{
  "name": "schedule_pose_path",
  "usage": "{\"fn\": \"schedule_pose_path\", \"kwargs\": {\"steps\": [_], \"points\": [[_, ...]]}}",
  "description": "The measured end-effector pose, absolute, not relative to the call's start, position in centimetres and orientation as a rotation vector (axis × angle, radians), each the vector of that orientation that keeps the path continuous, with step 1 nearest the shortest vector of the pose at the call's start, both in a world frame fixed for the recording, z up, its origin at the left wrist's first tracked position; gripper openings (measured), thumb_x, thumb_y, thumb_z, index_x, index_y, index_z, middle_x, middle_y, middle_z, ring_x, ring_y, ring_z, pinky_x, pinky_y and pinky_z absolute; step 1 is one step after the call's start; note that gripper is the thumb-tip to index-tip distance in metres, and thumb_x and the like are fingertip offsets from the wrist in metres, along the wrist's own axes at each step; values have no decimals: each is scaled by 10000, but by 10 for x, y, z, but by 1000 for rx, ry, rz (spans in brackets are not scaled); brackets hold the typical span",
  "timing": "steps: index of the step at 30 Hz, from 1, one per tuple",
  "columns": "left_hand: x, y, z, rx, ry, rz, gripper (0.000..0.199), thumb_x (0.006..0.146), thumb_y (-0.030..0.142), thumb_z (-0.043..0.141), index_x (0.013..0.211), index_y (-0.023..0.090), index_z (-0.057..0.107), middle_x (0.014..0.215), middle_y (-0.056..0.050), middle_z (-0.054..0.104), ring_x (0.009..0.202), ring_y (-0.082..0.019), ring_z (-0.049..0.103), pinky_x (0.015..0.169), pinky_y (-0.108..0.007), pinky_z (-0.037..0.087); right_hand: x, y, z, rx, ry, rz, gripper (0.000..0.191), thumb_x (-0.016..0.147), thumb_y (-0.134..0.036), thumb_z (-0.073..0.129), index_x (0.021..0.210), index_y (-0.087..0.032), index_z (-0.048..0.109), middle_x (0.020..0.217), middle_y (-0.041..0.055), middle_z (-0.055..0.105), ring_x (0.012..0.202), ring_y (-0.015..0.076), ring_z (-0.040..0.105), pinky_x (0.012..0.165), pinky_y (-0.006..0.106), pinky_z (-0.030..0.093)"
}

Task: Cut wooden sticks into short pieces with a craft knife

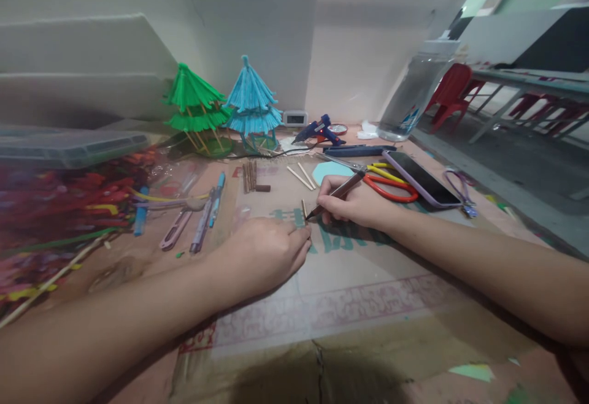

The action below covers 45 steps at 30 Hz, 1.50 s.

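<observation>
My right hand [354, 203] is closed around a brown marker pen [348, 184], whose tip meets a short thin stick [303, 208]. That stick is partly brown and partly pale. Its near end is pinched in the fingers of my left hand [267, 251], which lies low over the board. Beyond my hands, several brown sticks [249, 176] lie in a row beside a brown pen cap [262, 188]. Pale sticks [301, 177] rest close to a light blue hexagon [335, 172], just past my right hand.
Scissors [391, 190] and a phone [421, 177] lie right, with a glue gun [322, 131] and bottle [414, 91] behind. Green [196, 106] and blue [253, 106] pavilion models stand at the back. Pens, a cutter [177, 228] and colourful pipe cleaners [69, 208] crowd the left.
</observation>
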<state>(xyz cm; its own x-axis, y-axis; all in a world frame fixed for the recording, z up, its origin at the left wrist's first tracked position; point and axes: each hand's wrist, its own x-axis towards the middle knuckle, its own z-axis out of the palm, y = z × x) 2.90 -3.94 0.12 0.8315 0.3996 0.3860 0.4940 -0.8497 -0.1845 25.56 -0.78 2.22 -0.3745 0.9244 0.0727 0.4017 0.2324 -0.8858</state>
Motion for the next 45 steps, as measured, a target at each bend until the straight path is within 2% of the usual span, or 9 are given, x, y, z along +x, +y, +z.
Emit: {"fn": "schedule_pose_path", "kwargs": {"steps": [11, 17, 23, 30, 35, 41, 45], "points": [[29, -39, 0, -2736, -683, -489, 272, 1012, 254, 468, 1010, 157, 723, 711, -35, 712, 591, -213, 673, 515, -330, 459, 256, -2, 15, -1285, -1824, 941, 157, 900, -307, 607, 813, -211, 520, 628, -16, 681, 434, 79, 487, 418, 194, 380], [30, -39, 1, -2694, -631, -521, 275, 1010, 239, 458, 933, 153, 708, 672, -32, 688, 564, -200, 646, 515, -319, 444, 256, -3, 16, -1223, -1867, 976, 168, 903, -315, 620, 816, -206, 526, 632, -9, 690, 447, 83, 491, 425, 200, 375], [31, -39, 1, -2691, -652, -516, 272, 1012, 252, 462, 951, 159, 710, 672, -28, 686, 553, -201, 638, 508, -327, 438, 255, -8, 22, -1219, -1924, 1033, 155, 854, -277, 645, 763, -196, 549, 602, 1, 683, 477, 99, 543, 454, 208, 397], [30, -40, 2, -2707, -650, -515, 264, 1007, 239, 470, 913, 160, 705, 688, -30, 700, 576, -200, 663, 506, -324, 437, 257, -5, 17, -1223, -1861, 993, 169, 881, -302, 630, 793, -207, 520, 610, -8, 688, 439, 85, 505, 418, 196, 374], [30, -40, 2, -2699, -640, -523, 278, 1014, 244, 459, 911, 159, 702, 681, -30, 699, 567, -188, 659, 510, -309, 442, 255, -7, 22, -1238, -1874, 1063, 170, 836, -284, 653, 757, -201, 528, 583, -5, 678, 435, 84, 501, 416, 190, 385], [30, -40, 2, -2673, -623, -544, 281, 1010, 242, 452, 957, 152, 712, 660, -28, 688, 539, -196, 636, 495, -317, 433, 256, -8, 22, -1217, -1873, 1104, 178, 834, -291, 664, 757, -202, 531, 576, -10, 669, 427, 83, 501, 409, 186, 378], [30, -40, 3, -2683, -631, -524, 267, 1005, 235, 464, 902, 156, 698, 665, -33, 693, 561, -184, 647, 517, -299, 432, 256, -7, 20, -1224, -1858, 1043, 174, 852, -294, 651, 775, -201, 526, 589, -13, 676, 424, 74, 484, 405, 180, 368]]}}
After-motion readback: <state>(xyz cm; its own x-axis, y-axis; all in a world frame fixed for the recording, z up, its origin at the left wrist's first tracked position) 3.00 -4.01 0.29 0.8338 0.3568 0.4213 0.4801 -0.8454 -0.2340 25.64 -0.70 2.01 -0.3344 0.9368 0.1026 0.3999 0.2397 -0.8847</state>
